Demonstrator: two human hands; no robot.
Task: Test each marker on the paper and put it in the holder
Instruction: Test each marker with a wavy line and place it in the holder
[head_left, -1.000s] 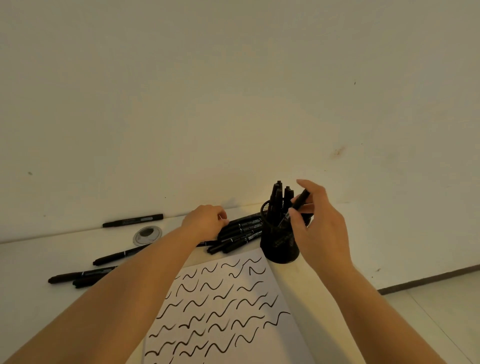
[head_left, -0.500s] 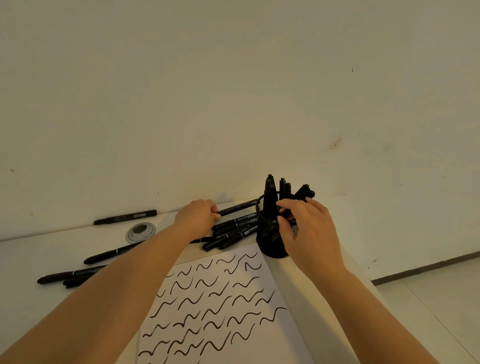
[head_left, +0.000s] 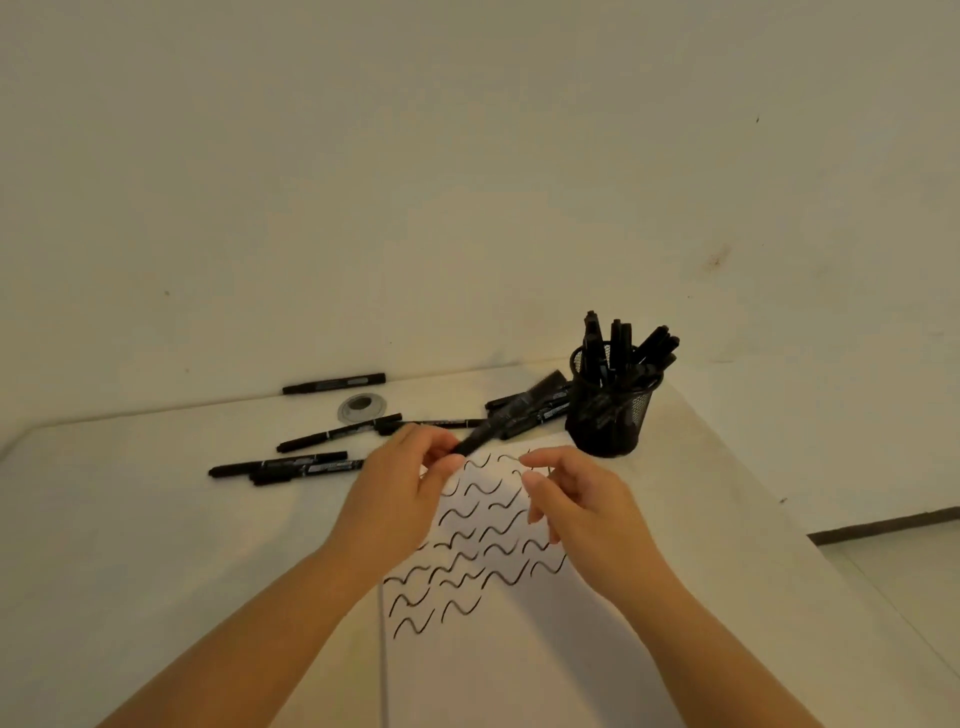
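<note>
We see a white table (head_left: 130, 519) against the wall. On it lie a sheet of paper (head_left: 519, 649) with wavy marks, loose black markers (head_left: 280, 466) at far left, a mesh holder (head_left: 610, 415) at far right, and a small round disc (head_left: 362, 407).
</note>
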